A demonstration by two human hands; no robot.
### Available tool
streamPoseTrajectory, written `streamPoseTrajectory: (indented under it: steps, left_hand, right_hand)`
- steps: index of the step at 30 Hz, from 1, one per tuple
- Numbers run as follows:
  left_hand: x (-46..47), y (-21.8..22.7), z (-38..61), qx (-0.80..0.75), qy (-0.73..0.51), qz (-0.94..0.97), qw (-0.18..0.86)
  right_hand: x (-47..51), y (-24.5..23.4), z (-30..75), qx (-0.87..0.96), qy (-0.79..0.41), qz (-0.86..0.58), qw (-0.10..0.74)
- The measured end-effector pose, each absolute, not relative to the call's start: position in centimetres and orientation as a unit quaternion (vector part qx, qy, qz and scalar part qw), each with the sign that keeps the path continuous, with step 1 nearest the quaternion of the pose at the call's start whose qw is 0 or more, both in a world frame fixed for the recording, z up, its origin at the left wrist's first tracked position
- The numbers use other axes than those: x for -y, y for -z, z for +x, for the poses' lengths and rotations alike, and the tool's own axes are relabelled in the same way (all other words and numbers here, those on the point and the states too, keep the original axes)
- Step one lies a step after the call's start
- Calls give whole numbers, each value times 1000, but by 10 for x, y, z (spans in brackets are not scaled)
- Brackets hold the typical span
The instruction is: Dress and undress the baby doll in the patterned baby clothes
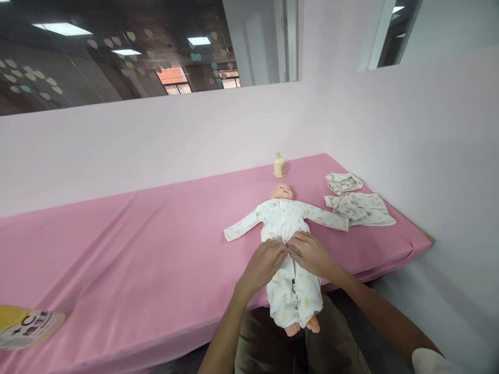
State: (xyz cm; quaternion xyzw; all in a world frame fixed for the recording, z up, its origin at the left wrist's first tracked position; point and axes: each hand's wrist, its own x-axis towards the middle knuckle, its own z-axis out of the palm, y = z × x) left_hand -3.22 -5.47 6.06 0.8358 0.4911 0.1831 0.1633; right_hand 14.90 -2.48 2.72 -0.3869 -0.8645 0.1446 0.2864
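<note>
A baby doll (281, 191) lies face up on the pink-covered table, its bare feet hanging over the front edge. It wears a white printed onesie (283, 215) with long sleeves spread to both sides. At the front seam near the doll's waist, my left hand (268, 258) and my right hand (307, 252) meet with fingers bent and pinched on the cloth. Above the hands the front looks joined; lower down, between the legs, a gap shows. Whatever fastener lies under my fingertips is hidden.
A cream pump bottle (279, 167) stands behind the doll's head. Folded printed baby clothes (364, 208) lie at the right, near the wall. At the lower left is a yellow and white package (29, 327) on the pink table cover (156, 259). Walls border the back and right.
</note>
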Motion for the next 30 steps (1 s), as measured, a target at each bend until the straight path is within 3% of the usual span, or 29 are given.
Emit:
streamPoseTrajectory:
  steps: [3, 6, 13, 23, 30]
  left_hand:
    - [47, -74, -46, -508, -253, 778, 270]
    - [27, -78, -49, -559, -306, 724, 265]
    - [-9, -78, -19, -591, -229, 750, 188]
    - [-33, -83, -33, -573, -193, 727, 326]
    - [-47, -84, -31, -590, -184, 697, 364]
  right_hand:
    - [7, -45, 143, 810, -201, -446, 323]
    - [-30, -60, 127, 747, -197, -537, 338]
    - [-110, -64, 85, 717, -149, -650, 201]
    - [-138, -51, 102, 733, -182, -626, 197]
    - [-148, -49, 112, 745, -238, -569, 254]
